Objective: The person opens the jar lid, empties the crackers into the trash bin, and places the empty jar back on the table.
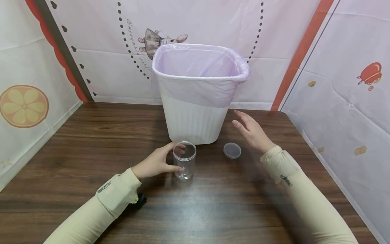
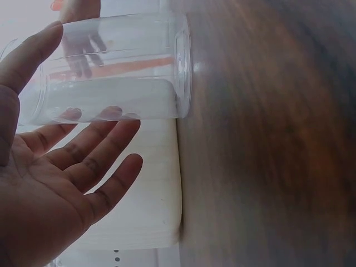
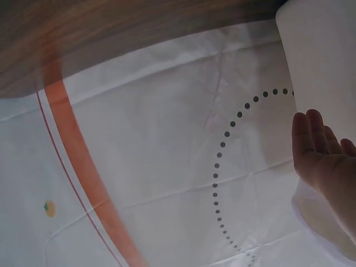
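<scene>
A clear plastic jar (image 1: 184, 164) stands upright and uncovered on the table in the head view. My left hand (image 1: 158, 161) holds it from the left, the thumb on the near side and the fingers on the far side. In the left wrist view, the left hand's fingertips (image 2: 130, 122) meet the wall of the jar (image 2: 117, 67). My right hand (image 1: 254, 132) is raised above the table with nothing in it, fingers extended. Below and left of it, a round translucent lid (image 1: 232, 150) lies flat. The right wrist view shows the right hand (image 3: 328, 153) beside the white bin (image 3: 322, 55).
Behind the jar stands the white trash bin (image 1: 193, 123), lined with a pale purple bag (image 1: 201, 91) folded over its rim. A dark wooden table (image 1: 91, 145) lies beneath everything. Printed cloth (image 1: 207, 20) closes off the back and both sides.
</scene>
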`<state>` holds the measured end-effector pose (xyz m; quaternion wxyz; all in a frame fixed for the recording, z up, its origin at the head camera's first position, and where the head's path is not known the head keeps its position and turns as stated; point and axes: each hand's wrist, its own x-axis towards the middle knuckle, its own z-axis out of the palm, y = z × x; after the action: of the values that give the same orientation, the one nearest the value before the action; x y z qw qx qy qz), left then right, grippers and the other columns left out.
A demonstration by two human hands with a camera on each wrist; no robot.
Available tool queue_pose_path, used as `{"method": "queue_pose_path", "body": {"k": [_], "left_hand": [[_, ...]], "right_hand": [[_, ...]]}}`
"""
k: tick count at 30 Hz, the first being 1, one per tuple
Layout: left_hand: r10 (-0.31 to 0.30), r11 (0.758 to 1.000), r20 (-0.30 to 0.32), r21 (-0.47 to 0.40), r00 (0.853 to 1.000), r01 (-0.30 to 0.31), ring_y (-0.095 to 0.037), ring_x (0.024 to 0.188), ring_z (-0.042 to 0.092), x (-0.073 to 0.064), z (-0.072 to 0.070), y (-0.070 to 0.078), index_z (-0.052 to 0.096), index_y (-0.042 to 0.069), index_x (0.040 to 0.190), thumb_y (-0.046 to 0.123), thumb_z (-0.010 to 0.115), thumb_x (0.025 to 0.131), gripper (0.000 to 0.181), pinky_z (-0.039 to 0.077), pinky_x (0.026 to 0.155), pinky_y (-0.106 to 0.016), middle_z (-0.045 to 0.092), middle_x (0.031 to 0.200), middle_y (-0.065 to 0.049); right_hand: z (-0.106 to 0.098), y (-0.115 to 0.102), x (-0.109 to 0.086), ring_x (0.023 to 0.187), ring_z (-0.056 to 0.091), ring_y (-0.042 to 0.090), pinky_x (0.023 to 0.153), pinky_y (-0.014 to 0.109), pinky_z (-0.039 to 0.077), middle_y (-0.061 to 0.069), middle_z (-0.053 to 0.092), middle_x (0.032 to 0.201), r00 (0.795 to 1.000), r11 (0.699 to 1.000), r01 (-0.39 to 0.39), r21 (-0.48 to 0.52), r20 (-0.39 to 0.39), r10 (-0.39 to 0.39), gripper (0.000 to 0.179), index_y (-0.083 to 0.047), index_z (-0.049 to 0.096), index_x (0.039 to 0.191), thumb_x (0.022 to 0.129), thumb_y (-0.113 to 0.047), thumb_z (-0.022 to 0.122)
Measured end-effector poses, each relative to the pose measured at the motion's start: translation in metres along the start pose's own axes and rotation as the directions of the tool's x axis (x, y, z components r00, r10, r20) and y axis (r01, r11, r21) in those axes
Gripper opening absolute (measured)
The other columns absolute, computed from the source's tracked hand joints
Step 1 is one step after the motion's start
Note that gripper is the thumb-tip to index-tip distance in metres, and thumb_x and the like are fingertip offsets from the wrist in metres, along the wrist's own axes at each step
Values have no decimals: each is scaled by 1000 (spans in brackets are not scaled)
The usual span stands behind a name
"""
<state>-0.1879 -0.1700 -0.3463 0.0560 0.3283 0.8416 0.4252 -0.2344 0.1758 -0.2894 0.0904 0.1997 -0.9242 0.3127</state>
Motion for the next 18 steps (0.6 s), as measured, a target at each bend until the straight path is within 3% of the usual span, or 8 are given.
{"method": "queue_pose_path", "body": {"k": [10,18], "left_hand": [[-11,1000,-3,-2,1000,11,-17,119,57,0,1,-1,47,17,134,22,83,75,70,42,105,-44,63,122,-1],[11,1000,-13,3,1000,-11,-21,117,58,2,2,-2,48,12,133,26,82,76,68,43,102,-46,65,122,-6]], "right_hand": [[21,7,-11,143,30,36,118,49,21,21,36,151,1000,1000,19,2,1,-19,55,3,35,145,102,-30,43],[28,6,-18,143,30,36,118,51,22,19,34,153,1000,1000,8,-2,27,-8,58,-1,34,147,102,-35,43]]}}
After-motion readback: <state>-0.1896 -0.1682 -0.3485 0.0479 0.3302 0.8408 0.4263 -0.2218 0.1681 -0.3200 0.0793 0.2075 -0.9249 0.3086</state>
